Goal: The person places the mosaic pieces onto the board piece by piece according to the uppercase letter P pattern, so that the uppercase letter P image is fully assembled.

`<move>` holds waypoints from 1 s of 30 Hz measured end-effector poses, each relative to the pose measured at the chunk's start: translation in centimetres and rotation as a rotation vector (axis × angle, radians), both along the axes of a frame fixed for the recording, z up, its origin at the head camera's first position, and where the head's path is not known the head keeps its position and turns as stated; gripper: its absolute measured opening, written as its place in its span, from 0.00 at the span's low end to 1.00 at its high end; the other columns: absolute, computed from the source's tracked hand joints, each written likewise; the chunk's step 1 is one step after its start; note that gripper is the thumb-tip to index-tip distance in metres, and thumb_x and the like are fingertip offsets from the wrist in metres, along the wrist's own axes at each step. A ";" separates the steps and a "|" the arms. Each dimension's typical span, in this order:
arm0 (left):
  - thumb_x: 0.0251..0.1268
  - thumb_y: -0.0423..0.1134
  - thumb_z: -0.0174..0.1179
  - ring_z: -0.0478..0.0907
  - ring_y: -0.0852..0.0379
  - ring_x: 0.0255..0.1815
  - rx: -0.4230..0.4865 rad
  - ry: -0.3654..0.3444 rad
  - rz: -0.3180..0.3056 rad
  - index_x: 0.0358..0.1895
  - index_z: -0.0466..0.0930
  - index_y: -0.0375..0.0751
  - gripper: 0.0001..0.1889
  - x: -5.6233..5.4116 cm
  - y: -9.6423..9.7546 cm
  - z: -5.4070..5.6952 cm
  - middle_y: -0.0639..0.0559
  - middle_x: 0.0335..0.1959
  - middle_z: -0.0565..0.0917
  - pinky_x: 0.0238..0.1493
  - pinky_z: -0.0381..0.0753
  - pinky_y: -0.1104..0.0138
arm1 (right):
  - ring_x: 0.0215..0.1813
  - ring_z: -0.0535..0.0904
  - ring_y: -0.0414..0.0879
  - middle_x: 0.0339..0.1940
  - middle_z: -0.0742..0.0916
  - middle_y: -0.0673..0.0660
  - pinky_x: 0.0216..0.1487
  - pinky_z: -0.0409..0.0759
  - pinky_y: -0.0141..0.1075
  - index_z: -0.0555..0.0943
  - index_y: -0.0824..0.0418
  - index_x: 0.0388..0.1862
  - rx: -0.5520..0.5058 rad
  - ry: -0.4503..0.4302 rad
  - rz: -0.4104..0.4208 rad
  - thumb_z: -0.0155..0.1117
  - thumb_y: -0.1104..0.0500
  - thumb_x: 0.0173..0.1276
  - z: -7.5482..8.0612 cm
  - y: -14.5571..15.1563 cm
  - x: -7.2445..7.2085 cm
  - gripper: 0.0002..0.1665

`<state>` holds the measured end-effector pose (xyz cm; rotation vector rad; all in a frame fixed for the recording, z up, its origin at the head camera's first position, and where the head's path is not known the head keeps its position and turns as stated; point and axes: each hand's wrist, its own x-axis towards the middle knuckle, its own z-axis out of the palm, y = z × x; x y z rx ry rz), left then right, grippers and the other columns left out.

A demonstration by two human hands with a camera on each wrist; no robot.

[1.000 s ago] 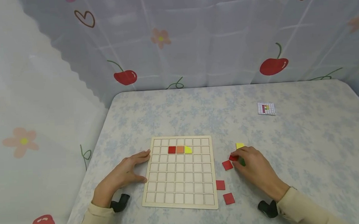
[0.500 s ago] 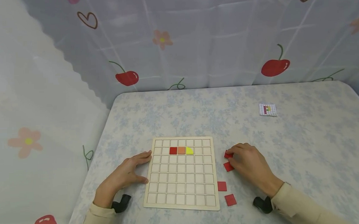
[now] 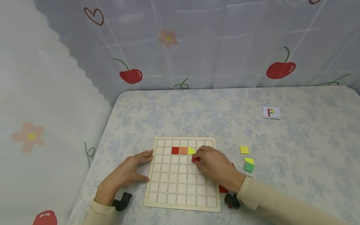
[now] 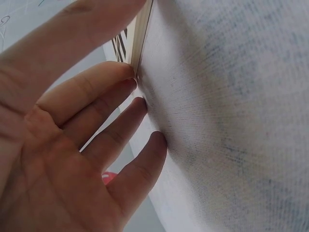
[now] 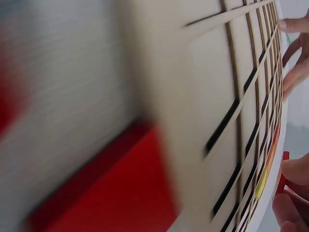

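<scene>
A pale wooden grid board (image 3: 170, 195) lies flat on the patterned tabletop. Three pieces sit side by side in its second row: a dark red tile (image 3: 175, 150), an orange tile (image 3: 183, 150) and a yellow piece (image 3: 191, 151). My right hand (image 3: 217, 166) pinches a red tile (image 3: 195, 158) over the board, just below the yellow piece; in the right wrist view this tile (image 5: 282, 181) stands tilted between thumb and finger. My left hand (image 3: 125, 175) rests along the board's left edge with thumb and fingers spread. The left wrist view shows the board's side (image 4: 140, 43) against its fingertips.
Right of the board lie a yellow tile (image 3: 244, 150), another yellow piece (image 3: 249, 160) and a green tile (image 3: 248, 167) overlapping it. Red tiles (image 3: 223, 189) lie partly hidden under the right arm. A small pattern card (image 3: 271, 112) lies farther back.
My right hand has lifted the red tile from beside the board and carried it left over the grid. The yellow and green pieces are uncovered. The left hand keeps its place.
</scene>
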<state>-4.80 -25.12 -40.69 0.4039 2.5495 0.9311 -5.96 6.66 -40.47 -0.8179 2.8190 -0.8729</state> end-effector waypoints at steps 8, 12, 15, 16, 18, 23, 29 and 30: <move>0.45 0.32 0.77 0.54 0.39 0.76 -0.001 0.000 -0.006 0.68 0.69 0.28 0.43 -0.1 0.0 0.0 0.42 0.75 0.62 0.70 0.62 0.46 | 0.43 0.80 0.42 0.42 0.84 0.50 0.43 0.81 0.33 0.86 0.62 0.45 -0.020 -0.041 0.109 0.64 0.67 0.66 -0.1 -4.0 -0.8 0.10; 0.46 0.32 0.77 0.54 0.39 0.76 -0.002 0.001 -0.008 0.68 0.68 0.28 0.42 -0.1 0.0 -0.1 0.42 0.75 0.62 0.70 0.62 0.46 | 0.43 0.80 0.43 0.40 0.83 0.51 0.43 0.81 0.31 0.87 0.63 0.44 -0.014 -0.047 0.127 0.64 0.68 0.67 -0.7 -5.0 -1.0 0.09; 0.46 0.32 0.77 0.54 0.40 0.76 -0.006 0.003 -0.005 0.68 0.69 0.28 0.42 -0.1 -0.1 0.0 0.42 0.75 0.62 0.70 0.62 0.46 | 0.43 0.81 0.44 0.39 0.84 0.52 0.44 0.82 0.32 0.87 0.63 0.43 -0.012 -0.013 0.147 0.66 0.67 0.66 -0.9 -5.5 -1.2 0.08; 0.46 0.32 0.77 0.54 0.40 0.76 -0.005 0.003 -0.006 0.68 0.69 0.28 0.42 -0.1 -0.1 0.0 0.42 0.75 0.62 0.70 0.62 0.46 | 0.44 0.82 0.45 0.40 0.84 0.52 0.44 0.82 0.33 0.87 0.63 0.43 -0.012 0.001 0.155 0.67 0.67 0.66 -0.9 -5.6 -1.2 0.07; 0.46 0.32 0.77 0.55 0.40 0.76 -0.002 0.004 -0.008 0.68 0.69 0.28 0.42 0.0 -0.1 0.1 0.42 0.75 0.62 0.70 0.62 0.46 | 0.45 0.82 0.46 0.41 0.84 0.53 0.45 0.82 0.33 0.87 0.63 0.43 -0.014 0.021 0.165 0.68 0.66 0.65 -1.0 -5.7 -1.3 0.08; 0.46 0.32 0.77 0.54 0.40 0.76 0.000 0.007 -0.015 0.68 0.69 0.27 0.42 0.0 -0.1 0.0 0.42 0.75 0.62 0.70 0.61 0.47 | 0.44 0.82 0.45 0.40 0.83 0.53 0.43 0.82 0.31 0.88 0.63 0.45 -0.016 0.054 0.183 0.68 0.66 0.66 -1.1 -5.8 -1.4 0.09; 0.46 0.32 0.77 0.54 0.40 0.76 -0.006 0.018 -0.018 0.68 0.68 0.28 0.43 0.0 -0.2 -0.1 0.42 0.75 0.62 0.69 0.64 0.48 | 0.40 0.83 0.45 0.39 0.82 0.54 0.40 0.82 0.29 0.88 0.61 0.44 0.001 0.111 0.229 0.66 0.67 0.67 -1.1 -5.7 -1.4 0.09; 0.46 0.32 0.77 0.54 0.40 0.76 -0.006 0.017 -0.018 0.68 0.68 0.28 0.42 0.0 -0.2 -0.1 0.42 0.75 0.62 0.69 0.64 0.48 | 0.41 0.82 0.45 0.40 0.82 0.54 0.40 0.81 0.29 0.88 0.62 0.45 -0.001 0.100 0.231 0.66 0.67 0.67 -1.0 -5.6 -1.4 0.09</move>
